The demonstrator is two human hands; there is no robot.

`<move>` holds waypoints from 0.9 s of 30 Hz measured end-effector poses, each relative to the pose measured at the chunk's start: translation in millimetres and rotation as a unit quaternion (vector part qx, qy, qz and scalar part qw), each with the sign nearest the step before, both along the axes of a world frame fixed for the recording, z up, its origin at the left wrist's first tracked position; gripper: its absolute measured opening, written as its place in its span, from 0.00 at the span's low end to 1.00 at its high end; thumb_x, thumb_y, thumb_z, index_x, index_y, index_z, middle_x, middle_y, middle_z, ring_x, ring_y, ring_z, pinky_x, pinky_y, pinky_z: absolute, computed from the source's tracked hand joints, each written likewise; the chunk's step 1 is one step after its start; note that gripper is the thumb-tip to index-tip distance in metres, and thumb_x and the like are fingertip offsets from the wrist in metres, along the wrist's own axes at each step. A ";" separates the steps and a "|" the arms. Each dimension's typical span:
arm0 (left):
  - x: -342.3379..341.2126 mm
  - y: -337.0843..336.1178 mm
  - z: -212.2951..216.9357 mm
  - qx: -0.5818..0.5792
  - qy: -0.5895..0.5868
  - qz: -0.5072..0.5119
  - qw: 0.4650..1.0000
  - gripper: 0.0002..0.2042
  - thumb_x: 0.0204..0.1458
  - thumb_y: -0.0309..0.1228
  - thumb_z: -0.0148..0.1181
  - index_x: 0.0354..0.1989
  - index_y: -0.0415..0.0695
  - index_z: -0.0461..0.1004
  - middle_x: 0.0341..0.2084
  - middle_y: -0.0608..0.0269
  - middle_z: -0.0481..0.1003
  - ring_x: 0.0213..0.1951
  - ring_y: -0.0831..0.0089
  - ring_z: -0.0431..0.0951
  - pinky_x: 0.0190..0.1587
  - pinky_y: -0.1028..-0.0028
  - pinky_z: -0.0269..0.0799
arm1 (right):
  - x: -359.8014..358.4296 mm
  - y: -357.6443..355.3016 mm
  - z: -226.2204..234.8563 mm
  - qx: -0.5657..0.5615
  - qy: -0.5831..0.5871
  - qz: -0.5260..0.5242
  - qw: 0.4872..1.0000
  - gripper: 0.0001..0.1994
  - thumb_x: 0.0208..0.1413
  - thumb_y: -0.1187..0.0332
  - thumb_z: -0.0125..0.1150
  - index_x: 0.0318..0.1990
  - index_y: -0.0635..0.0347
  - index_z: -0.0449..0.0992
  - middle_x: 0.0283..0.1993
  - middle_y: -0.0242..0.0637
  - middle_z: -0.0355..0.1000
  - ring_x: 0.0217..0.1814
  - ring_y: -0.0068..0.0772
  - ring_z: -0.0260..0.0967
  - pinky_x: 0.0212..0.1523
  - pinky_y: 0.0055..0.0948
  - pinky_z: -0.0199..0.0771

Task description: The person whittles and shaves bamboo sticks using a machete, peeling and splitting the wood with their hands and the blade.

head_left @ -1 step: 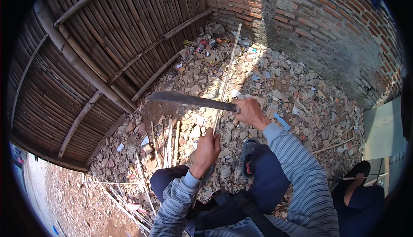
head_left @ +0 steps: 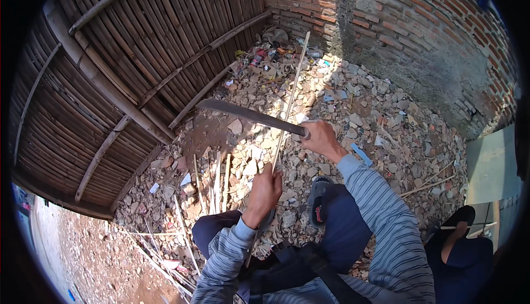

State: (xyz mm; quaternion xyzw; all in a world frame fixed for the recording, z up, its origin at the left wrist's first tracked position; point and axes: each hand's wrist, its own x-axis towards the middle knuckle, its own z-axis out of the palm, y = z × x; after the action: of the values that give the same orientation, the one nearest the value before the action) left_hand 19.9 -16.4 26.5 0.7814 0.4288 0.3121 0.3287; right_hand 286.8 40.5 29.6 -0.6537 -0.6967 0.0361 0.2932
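Note:
My left hand (head_left: 264, 195) is closed around a long, pale split-bamboo strip (head_left: 298, 71), which slants up and away to the right over the rubble. My right hand (head_left: 321, 140) grips a machete (head_left: 249, 115) by its handle, mostly hidden in the fist. The dark, broad blade points left and slightly away, crossing the strip beyond my left hand. Whether the edge touches the strip I cannot tell. Several other pale strips (head_left: 226, 182) lie on the stones left of my left hand, and more thin strips (head_left: 157, 260) are heaped at the lower left.
Stony rubble (head_left: 381, 105) with bits of litter covers the ground. A bamboo-slat wall (head_left: 182, 33) rises on the left, a brick wall (head_left: 408, 22) at the back and right. At the lower right, another person's dark-clothed leg (head_left: 469, 254) shows near a pale panel (head_left: 494, 166).
The machete's tip has swung a little away from me and to the right, so the blade slants more. My left hand and the bamboo strip have barely moved.

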 end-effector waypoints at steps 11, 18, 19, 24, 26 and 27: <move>8.5 -3.6 0.4 0.005 0.045 -0.020 0.999 0.14 0.67 0.33 0.60 0.35 0.35 0.65 0.16 0.41 0.72 0.22 0.39 0.76 0.25 0.50 0.66 | 29.3 -0.8 -1.2 -0.008 0.058 -0.105 0.993 0.10 0.51 0.63 0.69 0.36 0.59 0.85 0.27 0.49 0.80 0.30 0.56 0.80 0.37 0.48 0.82; 9.0 7.3 2.0 -0.029 -0.043 0.013 0.999 0.12 0.73 0.35 0.50 0.41 0.37 0.65 0.16 0.37 0.71 0.22 0.35 0.74 0.24 0.45 0.62 | -17.1 -19.9 22.0 -0.004 -0.079 0.019 0.997 0.08 0.45 0.64 0.70 0.33 0.54 0.81 0.21 0.44 0.77 0.26 0.50 0.80 0.31 0.50 0.79; 8.8 8.1 1.2 -0.053 -0.075 0.012 0.996 0.12 0.73 0.35 0.50 0.40 0.37 0.65 0.16 0.37 0.70 0.21 0.35 0.74 0.24 0.46 0.62 | -22.4 -20.0 21.4 0.005 -0.073 0.040 0.996 0.07 0.45 0.65 0.69 0.31 0.54 0.80 0.21 0.44 0.77 0.26 0.50 0.80 0.30 0.50 0.78; 5.0 10.7 -5.9 -0.074 -0.088 0.025 0.993 0.12 0.72 0.34 0.51 0.40 0.36 0.66 0.17 0.35 0.70 0.21 0.35 0.74 0.24 0.49 0.60 | -37.8 -20.0 19.1 0.014 -0.058 0.056 0.997 0.05 0.45 0.66 0.67 0.30 0.53 0.80 0.20 0.44 0.76 0.25 0.49 0.80 0.29 0.49 0.78; 6.5 11.5 -4.9 -0.068 -0.089 0.028 0.993 0.13 0.72 0.34 0.51 0.40 0.35 0.66 0.17 0.35 0.70 0.21 0.35 0.74 0.24 0.49 0.60 | -39.1 -20.1 13.6 0.007 -0.071 0.074 0.995 0.05 0.44 0.66 0.67 0.30 0.53 0.80 0.20 0.45 0.76 0.25 0.50 0.80 0.30 0.50 0.80; 7.1 10.6 -2.9 -0.070 -0.098 0.030 0.992 0.13 0.72 0.34 0.52 0.40 0.35 0.66 0.17 0.35 0.70 0.21 0.35 0.74 0.24 0.48 0.61 | -42.3 -21.6 12.9 0.006 -0.070 0.076 0.995 0.05 0.44 0.66 0.67 0.30 0.53 0.80 0.20 0.45 0.76 0.25 0.50 0.80 0.30 0.50 0.80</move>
State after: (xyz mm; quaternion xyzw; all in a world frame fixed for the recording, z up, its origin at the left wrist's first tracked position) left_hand 27.0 -5.8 23.6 0.7092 0.4385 0.3660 0.4133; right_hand 244.5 18.9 42.5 -0.5984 -0.7632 0.0078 0.2436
